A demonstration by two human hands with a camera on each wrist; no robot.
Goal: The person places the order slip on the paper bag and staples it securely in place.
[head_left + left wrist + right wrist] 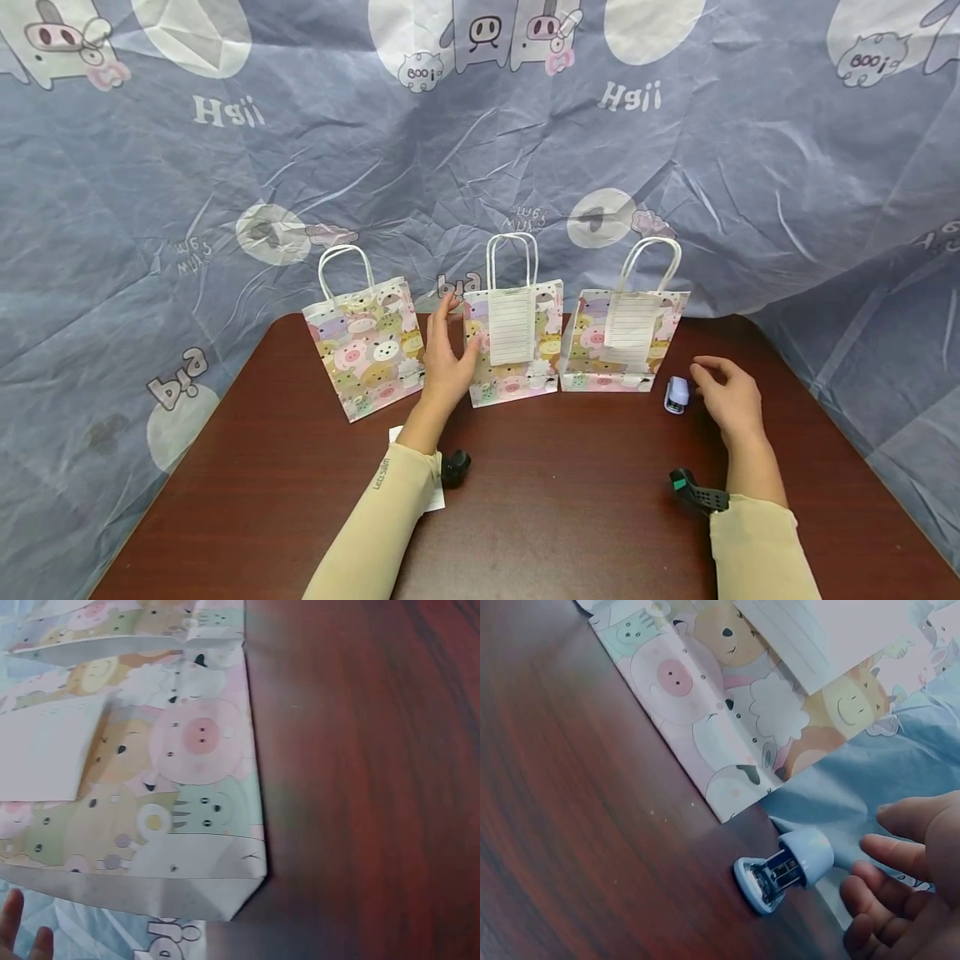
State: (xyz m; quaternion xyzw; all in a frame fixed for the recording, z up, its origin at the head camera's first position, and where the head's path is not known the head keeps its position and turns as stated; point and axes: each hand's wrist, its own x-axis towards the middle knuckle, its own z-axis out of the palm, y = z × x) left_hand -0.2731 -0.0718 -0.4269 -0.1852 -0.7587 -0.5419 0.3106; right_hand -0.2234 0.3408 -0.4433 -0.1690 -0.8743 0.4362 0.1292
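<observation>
Fingers up and thumb spread, my left hand (447,360) is raised between the left paper bag (373,350) and the middle paper bag (551,333), its thumb overlapping the middle bag's left edge. A lined paper slip (512,327) lies against the middle bag's front. To the right stands another animal-print bag (581,354) with a similar lined slip (628,329). A small pale-blue stapler (677,393) sits on the table beside that bag. Just right of it is my right hand (733,402), fingers loosely bent and apart from the stapler (808,855), holding nothing.
Under my left forearm, white paper (436,498) lies partly hidden on the dark red-brown table (555,517). Behind the bags hangs a blue-grey printed cloth (450,167), which also falls along both sides. White looped handles (513,237) stand up from the bags.
</observation>
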